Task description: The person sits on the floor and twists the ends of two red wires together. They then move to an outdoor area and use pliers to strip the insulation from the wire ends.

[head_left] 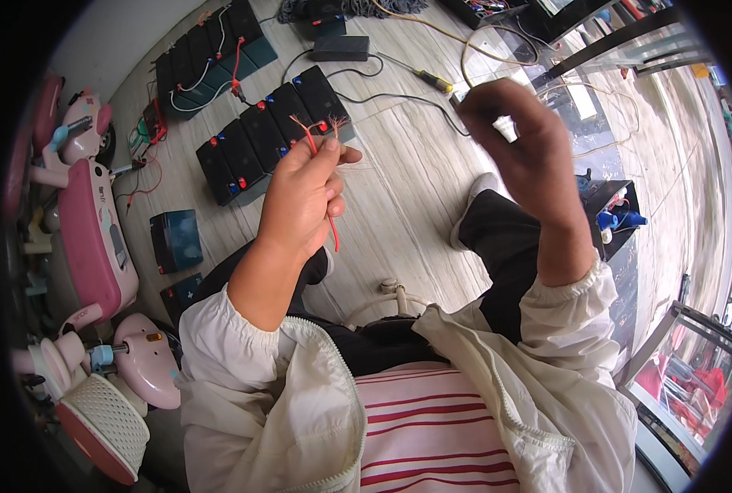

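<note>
The left hand (304, 193) pinches a red wire (320, 164), its frayed copper end up, just above the row of black batteries (271, 131). The right hand (518, 144) grips a thin pale wire (497, 57). I'd worry loose strands could touch a battery terminal.

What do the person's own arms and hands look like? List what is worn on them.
Both hands are bare: no gloves, rings or watch visible on the left hand or the right hand. The forearms are bare too. Each arm wears a cream-white lightweight jacket sleeve pushed up, with gathered elastic cuffs and a white zip along the open front.
</note>
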### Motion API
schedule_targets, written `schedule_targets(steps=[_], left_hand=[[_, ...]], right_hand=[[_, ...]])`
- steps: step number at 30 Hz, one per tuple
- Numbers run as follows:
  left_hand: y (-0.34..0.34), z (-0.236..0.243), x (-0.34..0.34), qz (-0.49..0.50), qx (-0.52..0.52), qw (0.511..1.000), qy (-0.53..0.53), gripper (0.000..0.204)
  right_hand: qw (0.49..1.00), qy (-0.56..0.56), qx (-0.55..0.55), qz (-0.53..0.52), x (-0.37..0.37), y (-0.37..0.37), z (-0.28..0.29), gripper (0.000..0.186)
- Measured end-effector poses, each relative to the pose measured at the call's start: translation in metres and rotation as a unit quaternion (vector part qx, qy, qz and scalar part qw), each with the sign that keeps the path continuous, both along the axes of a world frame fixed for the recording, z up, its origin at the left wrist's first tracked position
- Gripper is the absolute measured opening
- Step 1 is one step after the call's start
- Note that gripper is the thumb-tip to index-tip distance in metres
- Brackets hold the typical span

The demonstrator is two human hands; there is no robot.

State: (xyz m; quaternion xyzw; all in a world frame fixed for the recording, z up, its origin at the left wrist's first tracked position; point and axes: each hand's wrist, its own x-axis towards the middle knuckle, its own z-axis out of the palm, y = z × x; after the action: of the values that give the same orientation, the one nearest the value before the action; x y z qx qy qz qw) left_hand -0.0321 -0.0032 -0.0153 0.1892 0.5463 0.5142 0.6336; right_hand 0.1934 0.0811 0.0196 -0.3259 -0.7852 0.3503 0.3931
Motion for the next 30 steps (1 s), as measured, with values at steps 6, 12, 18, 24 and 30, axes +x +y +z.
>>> schedule_targets(steps=[6, 12, 18, 24, 30], left_hand=[[-0.003, 0.007, 0.015, -0.075, 0.010, 0.996, -0.040, 0.015], [-0.004, 0.008, 0.013, -0.113, 0.008, 0.993, -0.040, 0.011], [-0.003, 0.007, 0.011, -0.134, 0.008, 0.991, -0.006, 0.008], [-0.006, 0.009, 0.013, -0.191, 0.041, 0.974, 0.113, 0.008], [-0.009, -0.006, 0.016, -0.233, 0.117, 0.948, 0.184, 0.013]], right_hand=[[0.988, -0.125, 0.081, 0.050, -0.042, -0.027, -0.019, 0.013], [0.988, -0.130, 0.086, -0.007, -0.047, -0.029, -0.021, 0.013], [0.989, -0.129, 0.062, -0.024, -0.046, -0.029, -0.022, 0.013], [0.996, -0.031, 0.071, -0.042, -0.044, -0.021, -0.011, 0.014], [0.995, -0.071, -0.023, 0.067, -0.036, -0.019, -0.014, 0.013]])
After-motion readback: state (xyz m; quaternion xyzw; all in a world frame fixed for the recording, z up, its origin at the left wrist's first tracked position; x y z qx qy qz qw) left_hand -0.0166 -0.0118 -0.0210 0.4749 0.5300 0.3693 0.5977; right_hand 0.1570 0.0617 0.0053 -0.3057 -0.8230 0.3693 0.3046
